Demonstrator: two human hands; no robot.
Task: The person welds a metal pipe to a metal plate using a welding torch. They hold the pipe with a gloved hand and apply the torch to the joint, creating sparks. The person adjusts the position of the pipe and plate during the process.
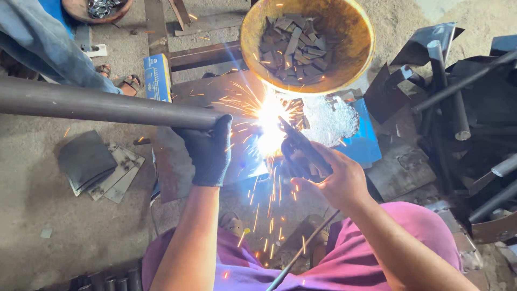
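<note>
Concrete floor [32,226], dusty, carries everything here. Left hand [207,153], gloved, has its fingers [215,129] wrapped shut around the end of a long steel pipe [97,105]. Right hand [334,180] closes its fingers on a dark welding holder [301,148]; just beyond them, sparks [269,121] flare beneath a yellow bowl [355,43] of metal pieces.

Dusty grey concrete floor [64,231] — scrap-strewn (flat steel offcuts [102,172] at left, dark pipes [458,108] heaped right) — lit by spark glare.
</note>
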